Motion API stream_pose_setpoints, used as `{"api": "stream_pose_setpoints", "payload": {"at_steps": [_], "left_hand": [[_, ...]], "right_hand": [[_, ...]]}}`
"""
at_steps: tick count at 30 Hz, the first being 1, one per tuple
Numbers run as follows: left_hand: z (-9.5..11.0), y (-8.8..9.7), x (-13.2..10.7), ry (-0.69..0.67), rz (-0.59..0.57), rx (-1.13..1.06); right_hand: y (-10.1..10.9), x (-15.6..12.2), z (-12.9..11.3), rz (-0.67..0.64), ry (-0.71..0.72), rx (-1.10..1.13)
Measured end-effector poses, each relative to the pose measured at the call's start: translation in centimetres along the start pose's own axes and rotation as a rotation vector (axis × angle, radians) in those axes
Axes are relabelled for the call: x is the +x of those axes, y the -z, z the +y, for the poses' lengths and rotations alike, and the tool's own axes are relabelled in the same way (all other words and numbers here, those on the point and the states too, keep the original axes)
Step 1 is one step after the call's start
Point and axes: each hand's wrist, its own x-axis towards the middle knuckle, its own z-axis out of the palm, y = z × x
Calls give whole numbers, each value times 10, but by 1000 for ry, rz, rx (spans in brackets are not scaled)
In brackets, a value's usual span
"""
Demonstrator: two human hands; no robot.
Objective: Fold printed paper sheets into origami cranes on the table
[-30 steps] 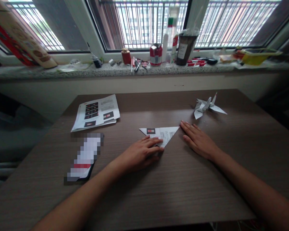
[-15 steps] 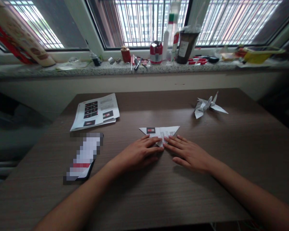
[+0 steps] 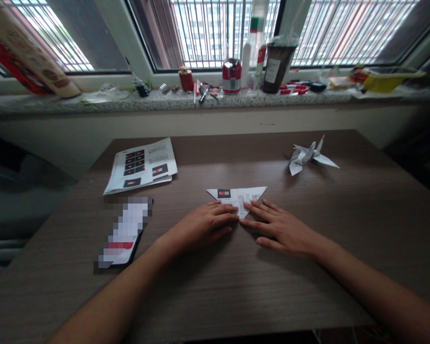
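Bright window point(image 3: 229, 33) backlight, dim table point(image 3: 236, 267), wide-angle bending and darkened edges

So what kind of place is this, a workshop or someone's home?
Probably a home, likely a flat: a wooden table by a barred window, a stone sill cluttered with a drink can and bottles, and a paper crane near a folded sheet.

Matt white printed paper triangle point(image 3: 238, 196) there, sharply creased, on a dark brown wood-grain table point(image 3: 236, 286), finely streaked with a soft sheen; grey folded paper crane point(image 3: 308, 155) matt too, red metal can point(image 3: 231, 76) glossy on the speckled stone sill point(image 3: 93, 102)
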Motion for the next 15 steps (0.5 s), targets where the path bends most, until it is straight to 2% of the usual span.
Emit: {"api": "stream_pose_setpoints", "payload": {"at_steps": [9,15], "left_hand": [[2,0,2,5,16,18],[6,-2,3,-1,20,95]], "right_hand": [[3,0,1,-32,15,16],[0,0,1,7,-50,74]]}}
